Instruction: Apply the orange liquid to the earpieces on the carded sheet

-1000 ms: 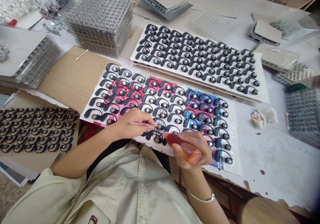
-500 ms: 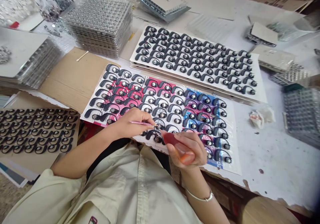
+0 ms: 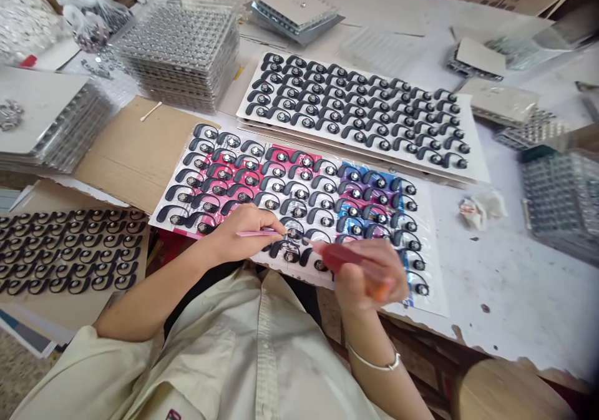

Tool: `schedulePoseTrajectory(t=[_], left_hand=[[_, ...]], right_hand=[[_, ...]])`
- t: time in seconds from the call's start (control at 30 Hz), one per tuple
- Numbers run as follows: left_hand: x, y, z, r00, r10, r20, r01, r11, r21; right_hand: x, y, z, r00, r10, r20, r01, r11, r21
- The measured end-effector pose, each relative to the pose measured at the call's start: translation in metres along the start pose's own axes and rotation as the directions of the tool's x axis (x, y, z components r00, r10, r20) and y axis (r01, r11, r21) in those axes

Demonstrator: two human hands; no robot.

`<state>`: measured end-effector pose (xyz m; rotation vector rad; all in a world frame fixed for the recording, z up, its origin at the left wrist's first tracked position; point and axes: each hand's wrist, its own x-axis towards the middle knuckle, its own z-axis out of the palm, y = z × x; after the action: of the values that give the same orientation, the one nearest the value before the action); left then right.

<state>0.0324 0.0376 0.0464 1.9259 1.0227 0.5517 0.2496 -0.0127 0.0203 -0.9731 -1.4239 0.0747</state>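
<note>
L hand (image 3: pixel 236 238) pinched 1 pink tweezers (image 3: pixel 255 233), R hand (image 3: pixel 372 279) gripped 1 red-handled tool (image 3: pixel 344 256), both over 1 colourful earhook sheet (image 3: pixel 431 264)

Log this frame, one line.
left hand: grips tweezers | right hand: grips red tool | both tips near hook | hook on sheet

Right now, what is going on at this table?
A person works on a colourful sheet full of small black ear-hook parts. The left hand holds a thin pink tool, the right hand a red-handled tool; both tips are close together at the near rows. Another full board lies behind, with stacked clear trays beyond.
</note>
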Motion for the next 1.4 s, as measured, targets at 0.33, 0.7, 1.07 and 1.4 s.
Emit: schedulePoseTrajectory(t=[0.33, 0.7, 1.07, 1.4], left_hand=[[-0.050, 0.014, 0.036, 0.803, 0.553, -0.221, -0.419, 0.789, 0.449], [-0.059, 0.023, 0.057, 0.800, 0.578, -0.164, -0.331, 0.652, 0.682], [-0.062, 0.033, 0.067, 0.813, 0.569, -0.125, -0.284, 0.575, 0.767], [-0.062, 0.030, 0.067, 0.807, 0.575, -0.138, -0.289, 0.587, 0.757]], right_hand=[[0.011, 0.016, -0.035, 0.765, 0.644, 0.012, -0.573, 0.672, 0.469], [-0.003, 0.001, 0.002, 0.904, 0.427, 0.029, -0.403, 0.826, 0.394], [-0.009, -0.006, 0.011, 0.977, 0.103, 0.188, -0.134, 0.978, 0.162], [-0.010, -0.004, 0.012, 0.973, 0.071, 0.220, -0.104, 0.984, 0.143]])
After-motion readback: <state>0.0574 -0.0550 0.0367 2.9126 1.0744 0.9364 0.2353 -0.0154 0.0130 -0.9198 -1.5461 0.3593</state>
